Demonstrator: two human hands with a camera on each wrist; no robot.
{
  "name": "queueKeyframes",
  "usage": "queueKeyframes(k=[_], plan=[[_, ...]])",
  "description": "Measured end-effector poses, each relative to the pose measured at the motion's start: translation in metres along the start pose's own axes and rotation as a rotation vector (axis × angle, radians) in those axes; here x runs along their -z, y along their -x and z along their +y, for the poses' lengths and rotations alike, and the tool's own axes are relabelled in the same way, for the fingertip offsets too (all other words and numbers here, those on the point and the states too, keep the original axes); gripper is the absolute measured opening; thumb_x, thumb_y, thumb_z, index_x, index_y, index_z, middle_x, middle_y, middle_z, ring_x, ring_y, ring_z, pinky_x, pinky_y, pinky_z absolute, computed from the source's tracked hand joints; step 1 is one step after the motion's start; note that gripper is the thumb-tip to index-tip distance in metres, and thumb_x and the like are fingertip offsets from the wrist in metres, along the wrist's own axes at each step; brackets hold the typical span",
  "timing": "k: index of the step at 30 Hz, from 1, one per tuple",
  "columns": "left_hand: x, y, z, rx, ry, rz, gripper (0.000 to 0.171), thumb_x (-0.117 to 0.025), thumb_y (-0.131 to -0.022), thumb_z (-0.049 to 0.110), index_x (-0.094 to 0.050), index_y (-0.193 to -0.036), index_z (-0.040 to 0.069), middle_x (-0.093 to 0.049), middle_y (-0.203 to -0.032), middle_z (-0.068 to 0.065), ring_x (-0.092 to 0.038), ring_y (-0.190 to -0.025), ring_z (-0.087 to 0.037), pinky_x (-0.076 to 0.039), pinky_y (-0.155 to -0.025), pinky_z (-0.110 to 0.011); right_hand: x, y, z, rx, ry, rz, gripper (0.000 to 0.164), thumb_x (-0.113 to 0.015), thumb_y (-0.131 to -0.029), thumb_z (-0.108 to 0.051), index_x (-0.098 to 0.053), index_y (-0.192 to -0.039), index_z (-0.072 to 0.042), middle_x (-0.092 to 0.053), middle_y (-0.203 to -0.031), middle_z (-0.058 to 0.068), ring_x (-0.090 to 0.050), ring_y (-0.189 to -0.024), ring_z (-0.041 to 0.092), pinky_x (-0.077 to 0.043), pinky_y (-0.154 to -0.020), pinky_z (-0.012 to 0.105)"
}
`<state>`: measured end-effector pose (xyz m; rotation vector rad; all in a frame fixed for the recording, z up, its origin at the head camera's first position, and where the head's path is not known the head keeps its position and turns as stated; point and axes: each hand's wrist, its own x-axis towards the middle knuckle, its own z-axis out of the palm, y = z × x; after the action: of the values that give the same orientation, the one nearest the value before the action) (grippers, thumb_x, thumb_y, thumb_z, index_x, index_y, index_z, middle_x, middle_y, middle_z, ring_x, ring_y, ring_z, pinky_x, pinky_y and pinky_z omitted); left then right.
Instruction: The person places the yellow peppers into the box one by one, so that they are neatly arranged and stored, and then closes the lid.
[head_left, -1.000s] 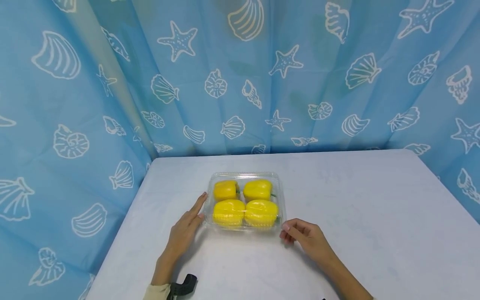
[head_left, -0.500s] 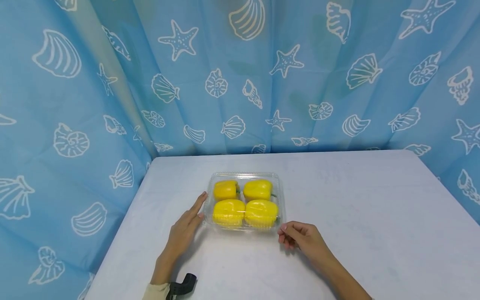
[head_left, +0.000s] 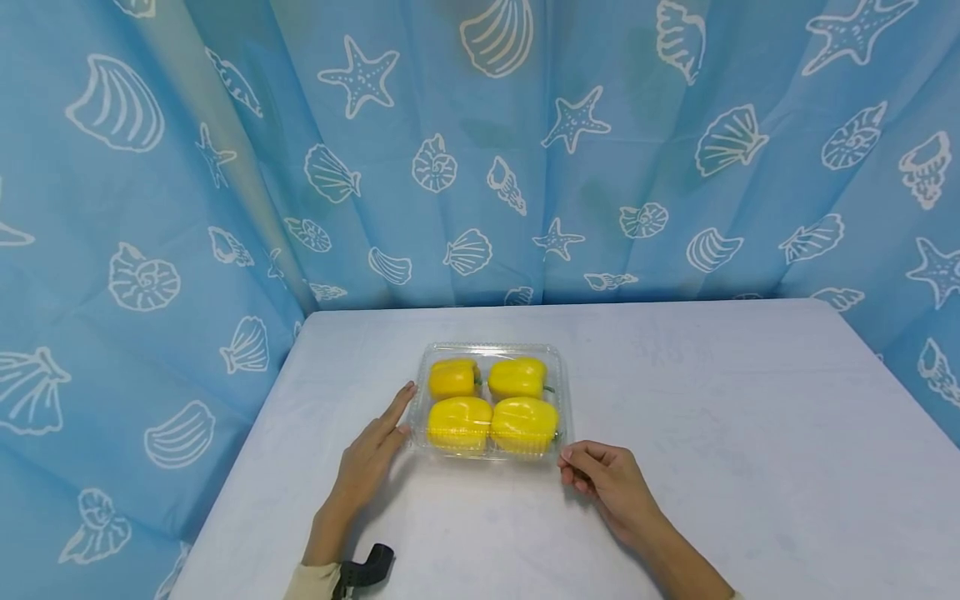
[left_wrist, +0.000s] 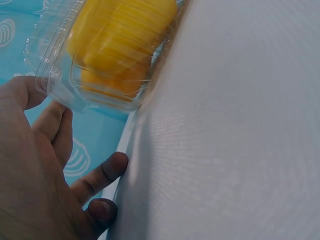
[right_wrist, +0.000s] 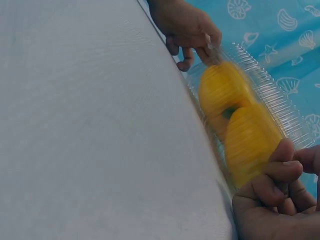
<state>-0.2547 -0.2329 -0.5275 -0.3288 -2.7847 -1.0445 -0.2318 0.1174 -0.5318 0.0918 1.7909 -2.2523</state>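
Note:
A clear plastic clamshell box (head_left: pixel 491 454) lies on the white table, with several yellow bell peppers (head_left: pixel 523 421) inside in two rows. My left hand (head_left: pixel 367 460) is at the box's left side, its fingers mostly straight and touching the rim. In the left wrist view, that hand's lower fingers (left_wrist: pixel 107 170) reach down beside the table surface. At the front right corner, my right hand (head_left: pixel 611 483) pinches the box's edge between thumb and bent fingers. The right wrist view shows this hand (right_wrist: pixel 280 200) close against the plastic; the exact contact is partly hidden.
The white-covered table (head_left: pixel 750 433) extends widely to the right of the box. Behind it and along the left hangs a blue curtain (head_left: pixel 480 167) with white shells and starfish. A black strap piece (head_left: pixel 367 571) sits at my left wrist.
My right hand's fingers have shifted slightly at the box's front right corner. The left hand and the box stay practically in place.

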Motion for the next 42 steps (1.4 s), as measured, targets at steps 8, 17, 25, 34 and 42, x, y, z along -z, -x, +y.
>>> queueKeyframes(k=[8,17,25,34,42], plan=[[0.000,0.001,-0.001,0.002,0.029,0.006,0.050,-0.037,-0.108,0.038,-0.029,-0.157,0.041,-0.030,-0.161,0.009,-0.037,-0.142,-0.026,-0.031,-0.107,-0.063,0.001,-0.002,0.001,0.004,0.050,-0.044,0.020,-0.065,-0.097,-0.016,-0.065,-0.089,0.003,-0.064,-0.076,0.009,-0.051,-0.063,0.011,-0.042,-0.054,0.018],[-0.001,-0.001,-0.002,0.009,0.027,0.010,0.050,-0.036,-0.107,0.045,-0.028,-0.157,0.042,-0.030,-0.160,0.011,-0.039,-0.141,-0.025,-0.032,-0.107,-0.062,0.013,-0.008,0.001,0.289,0.486,-0.014,0.036,-0.065,-0.099,-0.021,-0.050,-0.131,-0.014,-0.061,-0.074,0.009,-0.046,-0.053,0.012,-0.040,-0.049,0.025],[-0.003,0.000,-0.004,0.031,0.046,0.040,0.051,-0.041,-0.106,0.043,-0.030,-0.156,0.043,-0.036,-0.157,0.013,-0.054,-0.127,-0.025,-0.041,-0.099,-0.058,0.025,-0.023,-0.004,0.648,0.695,-0.116,0.076,-0.070,-0.094,-0.009,-0.031,-0.158,-0.018,-0.024,-0.163,0.006,-0.065,-0.098,0.018,-0.052,-0.058,0.028],[-0.009,0.000,-0.002,0.076,0.211,0.109,0.016,-0.056,-0.103,0.026,-0.069,-0.110,0.018,-0.065,-0.086,0.004,-0.056,-0.072,-0.013,-0.045,-0.060,-0.027,0.020,-0.013,-0.021,0.688,0.764,-0.133,0.067,-0.070,-0.092,-0.003,-0.040,-0.152,-0.004,-0.033,-0.159,0.014,-0.066,-0.098,0.022,-0.052,-0.062,0.028],[0.002,-0.001,0.003,0.197,0.554,-0.045,0.027,-0.052,-0.100,0.017,-0.063,-0.083,-0.001,-0.050,-0.065,-0.013,-0.044,-0.056,-0.020,-0.040,-0.051,-0.027,0.029,-0.030,-0.005,0.658,0.768,-0.124,0.071,-0.073,-0.092,-0.010,-0.039,-0.154,-0.015,-0.030,-0.162,0.000,-0.064,-0.099,0.018,-0.052,-0.062,0.027]])
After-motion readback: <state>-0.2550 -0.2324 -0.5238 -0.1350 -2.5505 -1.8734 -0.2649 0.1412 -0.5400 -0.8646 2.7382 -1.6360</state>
